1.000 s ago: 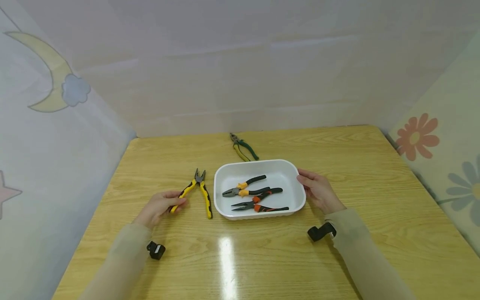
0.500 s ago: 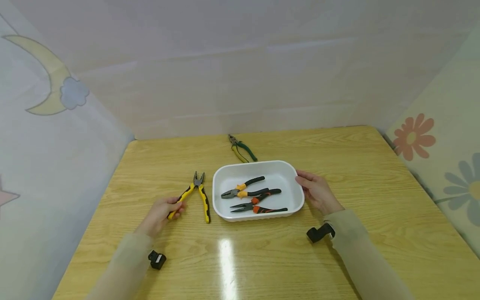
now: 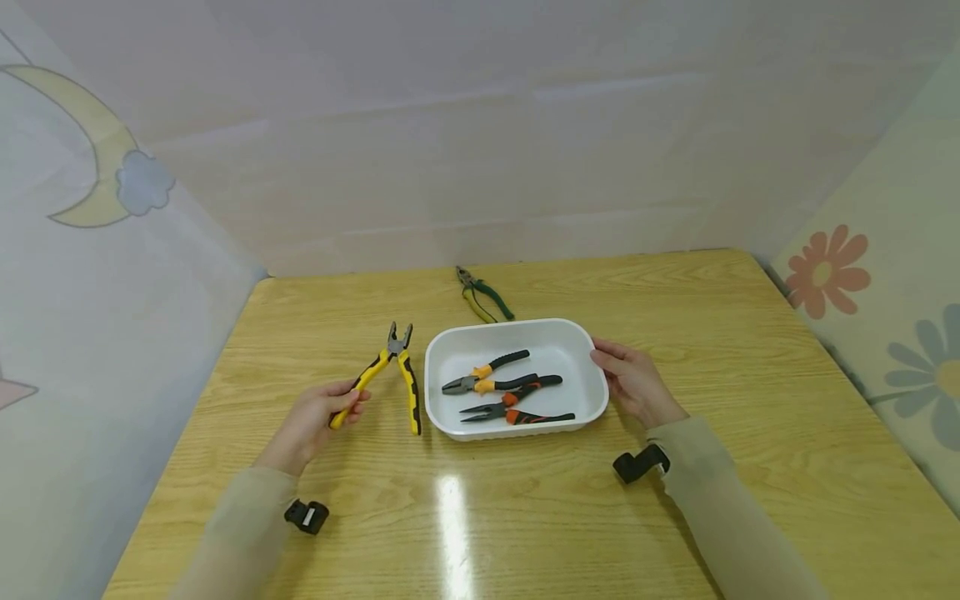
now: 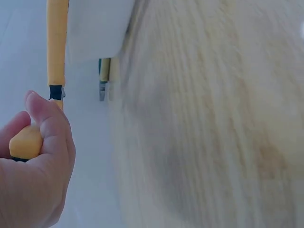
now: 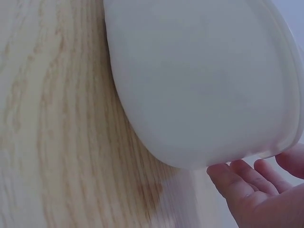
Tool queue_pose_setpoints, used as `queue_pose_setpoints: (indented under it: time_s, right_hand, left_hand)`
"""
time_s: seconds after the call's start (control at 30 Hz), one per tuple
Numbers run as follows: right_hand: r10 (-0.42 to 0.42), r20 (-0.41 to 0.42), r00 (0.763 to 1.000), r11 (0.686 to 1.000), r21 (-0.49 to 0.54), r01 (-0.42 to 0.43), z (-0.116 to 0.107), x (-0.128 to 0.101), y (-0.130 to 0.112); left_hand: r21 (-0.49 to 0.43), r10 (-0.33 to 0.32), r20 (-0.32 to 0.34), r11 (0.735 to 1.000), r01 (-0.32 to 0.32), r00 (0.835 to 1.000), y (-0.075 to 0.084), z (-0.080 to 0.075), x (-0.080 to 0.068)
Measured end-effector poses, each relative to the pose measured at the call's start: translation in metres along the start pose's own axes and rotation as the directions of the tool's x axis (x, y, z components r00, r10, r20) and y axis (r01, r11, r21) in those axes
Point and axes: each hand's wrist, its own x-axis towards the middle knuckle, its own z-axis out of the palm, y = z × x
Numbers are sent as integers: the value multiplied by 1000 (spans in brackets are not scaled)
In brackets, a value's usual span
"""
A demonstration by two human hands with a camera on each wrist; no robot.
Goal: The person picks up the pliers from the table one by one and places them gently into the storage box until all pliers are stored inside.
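Note:
My left hand [image 3: 347, 407] grips one handle of the yellow-and-black pliers [image 3: 397, 340] and holds them just above the table, left of the white tray [image 3: 555, 342]. Their handles hang spread apart. In the left wrist view my left hand [image 4: 40, 142] is curled round the yellow handle [image 4: 57, 42]. My right hand [image 3: 609, 367] rests with relaxed fingers against the tray's right rim. The right wrist view shows those fingers [image 5: 247, 185] beside the tray's wall [image 5: 199, 80]. In the tray lie orange-and-black combination pliers [image 3: 487, 379] and long-nose pliers [image 3: 517, 410].
Green-handled pliers [image 3: 483, 296] lie on the wooden table [image 3: 750, 400] just behind the tray. Pale cloth walls with moon and flower prints close in the table at the back, left and right. Bare wood lies in front of the tray and to its right.
My left hand has closed on the yellow pliers' handle and lifted them; their head now sits higher and a little further back. My right hand stays on the tray's rim.

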Motion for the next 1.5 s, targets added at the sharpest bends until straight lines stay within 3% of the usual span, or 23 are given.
queue_pose_setpoints:
  time_s: [0.47, 0.93, 1.1, 1.5]
  right_hand:
    - [4, -3, 1000, 1000, -10, -4, 0, 1, 0]
    - [-2, 0, 1000, 1000, 10, 2, 2, 2, 2]
    - [-6, 1, 1000, 1000, 18, 6, 0, 1, 3]
    - [-13, 8, 1000, 1000, 8, 13, -2, 1, 4]
  left_hand:
    - [86, 33, 92, 995, -41, 995, 22, 9, -8]
    - [123, 30, 177, 991, -52, 984, 33, 33, -7]
    - [167, 4, 211, 985, -40, 978, 39, 44, 0]
    - [264, -83, 286, 964, 5, 954, 50, 74, 33]
